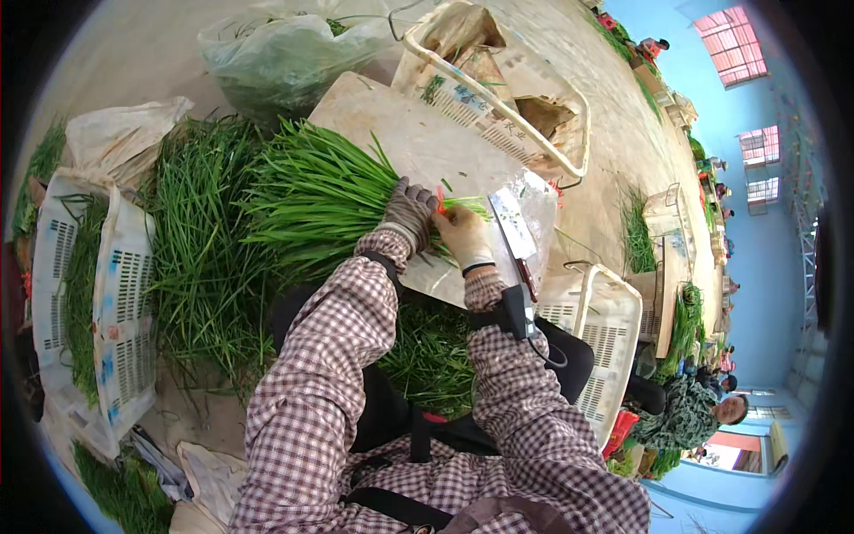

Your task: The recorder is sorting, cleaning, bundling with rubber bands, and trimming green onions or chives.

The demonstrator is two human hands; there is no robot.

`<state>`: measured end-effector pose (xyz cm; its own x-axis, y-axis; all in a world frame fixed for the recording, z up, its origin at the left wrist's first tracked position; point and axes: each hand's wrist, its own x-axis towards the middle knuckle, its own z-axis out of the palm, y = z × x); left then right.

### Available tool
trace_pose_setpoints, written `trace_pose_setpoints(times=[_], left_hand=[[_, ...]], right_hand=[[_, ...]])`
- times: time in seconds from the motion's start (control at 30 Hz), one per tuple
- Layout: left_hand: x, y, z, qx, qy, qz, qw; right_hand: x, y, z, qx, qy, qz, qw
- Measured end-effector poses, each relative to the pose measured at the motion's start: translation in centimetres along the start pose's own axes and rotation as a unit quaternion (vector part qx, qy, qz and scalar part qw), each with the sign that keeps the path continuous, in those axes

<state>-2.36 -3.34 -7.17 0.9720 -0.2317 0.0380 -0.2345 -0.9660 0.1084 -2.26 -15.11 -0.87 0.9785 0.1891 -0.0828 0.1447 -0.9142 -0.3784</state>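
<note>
Light: bright, even daylight fills the hall; it enters through windows (731,44) high up, far to the right of the hands.
Shadows: soft and short; the darkest patch lies below the hands, between the forearms.
Glare: the white board (418,133) just above the hands is pale, slightly washed out.
Focus: sharp around the left hand (407,214) and right hand (463,236); far figures are small and soft.
Distortion: strong fisheye bending; black vignette rings the rim.

Pale concrete floor (133,53), blue walls (765,258), red-framed windows (731,44), bright daylight.
</note>
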Motion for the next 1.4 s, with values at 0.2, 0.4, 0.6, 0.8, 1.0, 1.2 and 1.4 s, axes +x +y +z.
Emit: trace_pose_setpoints(times=[0.2,0.4,0.6,0.8,1.0,1.2,1.4], left_hand=[[-0.1,0.1,-0.7,-0.022,0.013,0.012,1.000],[0.2,0.3,-0.6,0.013,-0.043,0.007,0.999],[-0.1,0.4,-2.5,-0.012,-0.089,0.011,0.996],[0.8,1.3,-3.5,-0.019,-0.155,-0.001,0.988],[1.1,0.4,-5.2,-0.031,-0.202,-0.016,0.979],[1.1,0.0,-1.1,-0.037,-0.104,0.013,0.994],[2.1,1.7,-0.4,-0.066,-0.112,0.013,0.991]], right_hand=[[0.3,0.1,-2.5,0.086,0.059,-0.004,0.995],[2.3,-0.9,-1.6,0.067,-0.043,0.054,0.995],[-1.4,-1.0,-2.1,0.529,-0.058,0.101,0.840],[-9.4,1.7,3.6,0.717,-0.057,0.191,0.668],[-8.2,4.8,6.3,0.719,-0.020,0.222,0.659],[-8.4,3.4,2.6,0.544,-0.142,0.051,0.826],[-8.9,3.3,-0.9,0.500,-0.056,0.105,0.858]])
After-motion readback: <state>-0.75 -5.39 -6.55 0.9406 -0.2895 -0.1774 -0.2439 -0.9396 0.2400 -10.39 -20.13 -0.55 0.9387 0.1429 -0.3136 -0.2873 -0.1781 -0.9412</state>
